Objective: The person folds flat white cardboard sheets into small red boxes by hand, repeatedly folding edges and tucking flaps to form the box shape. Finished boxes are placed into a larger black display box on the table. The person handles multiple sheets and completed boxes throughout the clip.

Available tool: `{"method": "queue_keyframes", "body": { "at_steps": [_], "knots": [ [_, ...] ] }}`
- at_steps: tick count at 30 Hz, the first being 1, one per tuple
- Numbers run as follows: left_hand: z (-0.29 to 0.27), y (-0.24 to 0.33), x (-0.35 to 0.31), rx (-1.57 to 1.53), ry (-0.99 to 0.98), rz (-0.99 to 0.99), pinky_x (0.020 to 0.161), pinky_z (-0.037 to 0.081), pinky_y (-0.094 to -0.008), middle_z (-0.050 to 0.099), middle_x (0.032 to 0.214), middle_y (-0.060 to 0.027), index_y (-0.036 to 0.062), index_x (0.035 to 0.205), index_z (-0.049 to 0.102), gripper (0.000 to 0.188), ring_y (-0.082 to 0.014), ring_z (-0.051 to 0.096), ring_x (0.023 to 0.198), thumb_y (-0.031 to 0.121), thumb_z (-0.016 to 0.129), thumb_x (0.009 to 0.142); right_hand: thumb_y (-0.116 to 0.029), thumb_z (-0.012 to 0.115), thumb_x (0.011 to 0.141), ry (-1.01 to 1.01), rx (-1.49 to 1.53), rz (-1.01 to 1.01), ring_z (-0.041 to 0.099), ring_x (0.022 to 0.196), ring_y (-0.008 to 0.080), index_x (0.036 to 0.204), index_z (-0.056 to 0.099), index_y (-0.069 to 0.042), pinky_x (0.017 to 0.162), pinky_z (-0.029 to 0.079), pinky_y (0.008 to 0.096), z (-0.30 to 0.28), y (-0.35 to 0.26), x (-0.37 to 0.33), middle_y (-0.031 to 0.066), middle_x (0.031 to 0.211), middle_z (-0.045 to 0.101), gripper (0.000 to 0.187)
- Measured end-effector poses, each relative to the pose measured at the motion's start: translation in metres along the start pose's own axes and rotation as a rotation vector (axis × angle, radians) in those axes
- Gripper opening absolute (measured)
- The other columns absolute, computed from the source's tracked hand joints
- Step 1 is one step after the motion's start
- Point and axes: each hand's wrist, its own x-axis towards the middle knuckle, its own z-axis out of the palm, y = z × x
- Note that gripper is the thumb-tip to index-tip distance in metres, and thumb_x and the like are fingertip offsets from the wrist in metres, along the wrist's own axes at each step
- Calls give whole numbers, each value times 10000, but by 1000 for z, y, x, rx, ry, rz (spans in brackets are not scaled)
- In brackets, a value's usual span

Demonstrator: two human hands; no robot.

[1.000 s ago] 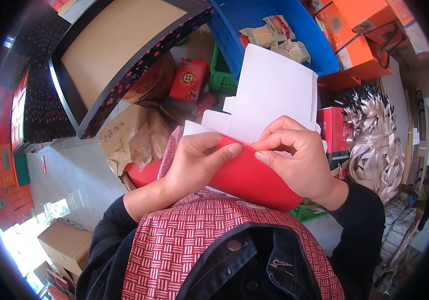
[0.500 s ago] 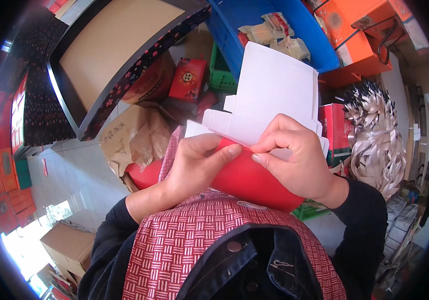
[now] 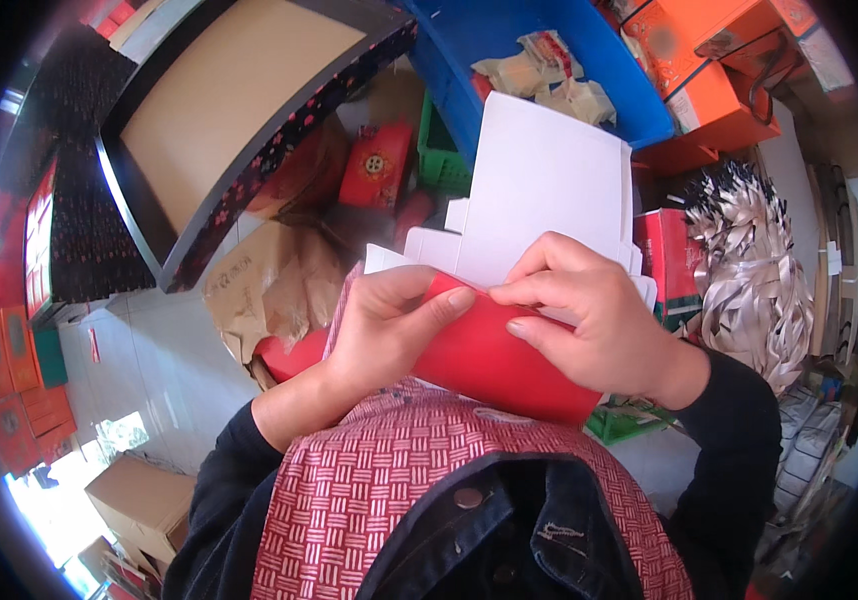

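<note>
A partly folded cardboard carton lies across my lap, its white inner panel (image 3: 549,170) standing away from me and its red panel (image 3: 504,365) nearest my body. Small white side flaps stick out at both sides of the fold. My left hand (image 3: 389,330) grips the carton's edge at the fold, thumb on the red side and fingers mostly hidden behind. At the same fold, the fingertips of my right hand (image 3: 594,325) are bent onto the edge, with the thumb lying a little lower on the red face. The two hands nearly touch.
Ahead is a blue bin (image 3: 449,60) with small wrapped packets (image 3: 549,75). A dark-rimmed tray (image 3: 239,100) stands at far left, brown paper (image 3: 269,285) below it. Near my right arm hangs a bundle of pale ribbons (image 3: 754,280). A cardboard box (image 3: 144,505) sits lower left.
My right fingertips have slid slightly left along the fold, toward my left thumb. The right thumb has dropped a little away from the index finger. The left hand keeps its grip.
</note>
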Motion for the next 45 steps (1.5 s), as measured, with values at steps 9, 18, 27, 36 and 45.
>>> {"method": "queue_keyframes", "body": {
  "at_steps": [9,18,27,36,45],
  "knots": [
    [-4,11,15,23,-60,138,643,491,-208,682,835,-31,-41,952,678,181,-62,603,739,132,665,901,-16,687,759,14,-12,-84,635,806,243,940,690,-8,710,503,320,-17,-10,-1,109,890,622,181],
    [-9,52,58,98,-201,66,645,522,-216,690,791,-54,-40,919,673,183,-96,649,688,140,672,888,-391,756,744,-381,95,386,626,1030,276,1374,382,31,916,472,328,-76,28,-54,189,1133,626,846],
    [68,106,109,1050,44,1044,776,511,-368,634,1048,-165,5,1023,632,267,-317,638,915,133,712,803,10,425,914,241,682,596,683,793,207,1264,479,77,652,573,274,-10,56,-82,128,1078,628,361],
    [72,-28,3,343,-160,92,789,510,-331,624,969,-137,-49,1061,599,298,-214,628,886,126,710,848,30,445,866,598,42,377,633,640,184,1308,464,68,565,509,322,42,61,-80,164,773,631,443],
    [98,-69,39,-332,83,41,973,419,-363,575,1196,-89,26,1274,484,346,-193,540,1104,118,555,948,15,528,840,720,-154,324,654,692,337,1265,512,52,628,507,355,60,68,-74,227,780,639,426]
  ]
}}
